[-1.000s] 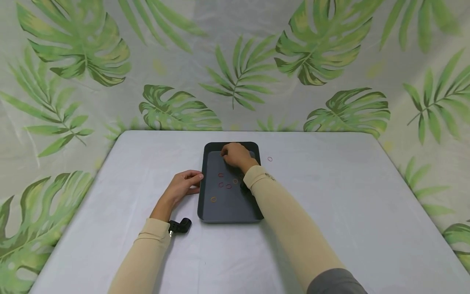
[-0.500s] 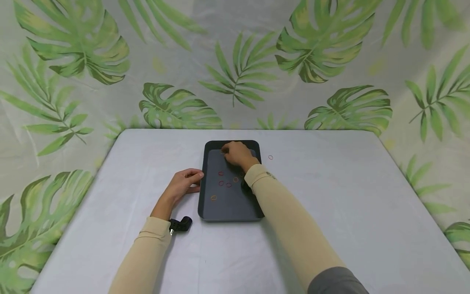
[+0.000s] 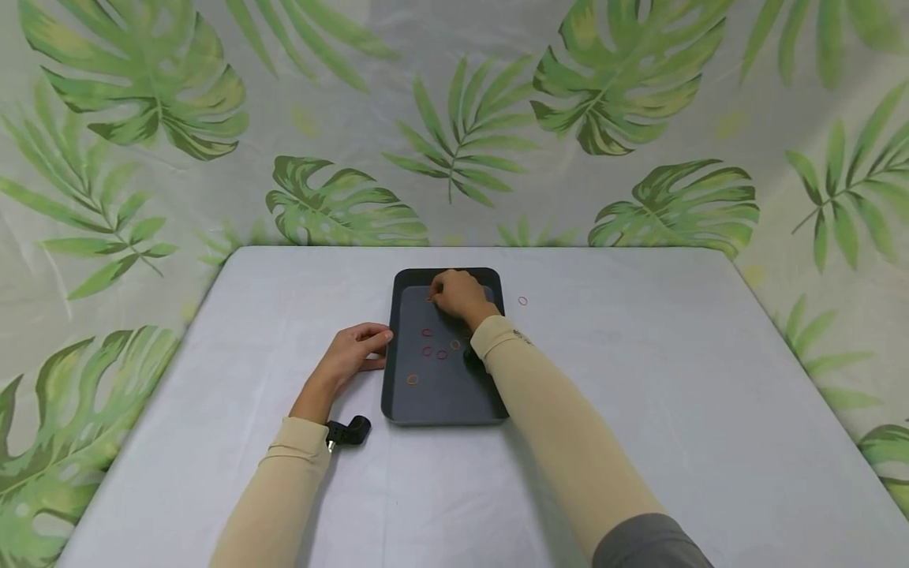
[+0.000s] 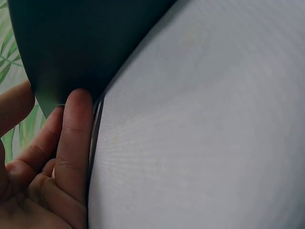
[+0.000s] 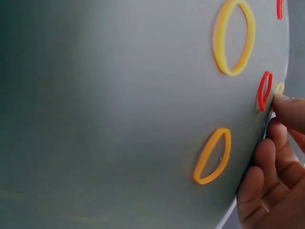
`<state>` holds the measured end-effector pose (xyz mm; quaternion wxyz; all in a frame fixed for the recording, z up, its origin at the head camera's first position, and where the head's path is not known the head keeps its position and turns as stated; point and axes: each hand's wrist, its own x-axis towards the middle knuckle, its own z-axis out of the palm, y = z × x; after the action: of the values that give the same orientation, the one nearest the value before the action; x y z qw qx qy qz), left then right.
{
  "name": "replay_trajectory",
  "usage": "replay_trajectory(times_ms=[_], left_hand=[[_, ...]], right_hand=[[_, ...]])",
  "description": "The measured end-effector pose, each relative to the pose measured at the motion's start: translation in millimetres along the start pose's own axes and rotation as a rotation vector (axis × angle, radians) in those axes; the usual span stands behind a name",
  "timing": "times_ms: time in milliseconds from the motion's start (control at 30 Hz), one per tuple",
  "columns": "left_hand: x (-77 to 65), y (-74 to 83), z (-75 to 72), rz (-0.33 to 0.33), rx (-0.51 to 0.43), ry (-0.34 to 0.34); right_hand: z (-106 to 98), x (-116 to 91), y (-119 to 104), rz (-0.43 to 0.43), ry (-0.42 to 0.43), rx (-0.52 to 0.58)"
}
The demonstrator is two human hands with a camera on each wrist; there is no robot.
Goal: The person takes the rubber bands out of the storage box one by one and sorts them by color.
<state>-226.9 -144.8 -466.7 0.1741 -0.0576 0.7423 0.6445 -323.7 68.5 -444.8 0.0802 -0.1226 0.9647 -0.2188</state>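
Note:
My left hand (image 3: 348,351) rests at the left side of a dark grey rectangular tray (image 3: 440,412). In the left wrist view its fingers (image 4: 75,138) lie fairly straight against the outer wall, and the thumb is right at the rim. Over the tray's far end, my right hand (image 3: 458,296) reaches down with curled fingers. Thumb and finger pinch a small yellow rubber band (image 5: 280,84), which pokes out past the fingertip. Near that hand a red rubber band (image 5: 260,95), an orange one (image 5: 204,160) and a larger yellow one (image 5: 219,38) lie on the tray floor.
Several more red and orange rubber bands, such as an orange one (image 3: 412,384), lie in the tray's near left part. One reddish band (image 3: 522,304) is on the white tablecloth (image 3: 625,355) right of the tray. Leaf-print cloth (image 3: 454,213) hangs behind the table.
The view shifts slightly. My right hand stays over the same spot, and an orange-yellow bit now shows more clearly at its fingertips. The left hand keeps its place at the tray.

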Motion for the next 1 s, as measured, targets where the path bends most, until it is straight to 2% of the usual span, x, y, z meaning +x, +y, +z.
replay_trajectory(times_ms=[667,833,1000], left_hand=[[2.1,2.1,-0.2,-0.004,0.006,-0.007],[2.2,1.2,0.1,-0.009,0.014,-0.009],[2.4,-0.4,-0.3,-0.015,0.024,-0.005]], right_hand=[[-5.3,0.1,6.9,-0.013,-0.048,0.049],[-10.1,-0.2,5.6,-0.081,-0.061,0.056],[-27.9,-6.1,-4.7,-0.167,-0.056,0.116]])
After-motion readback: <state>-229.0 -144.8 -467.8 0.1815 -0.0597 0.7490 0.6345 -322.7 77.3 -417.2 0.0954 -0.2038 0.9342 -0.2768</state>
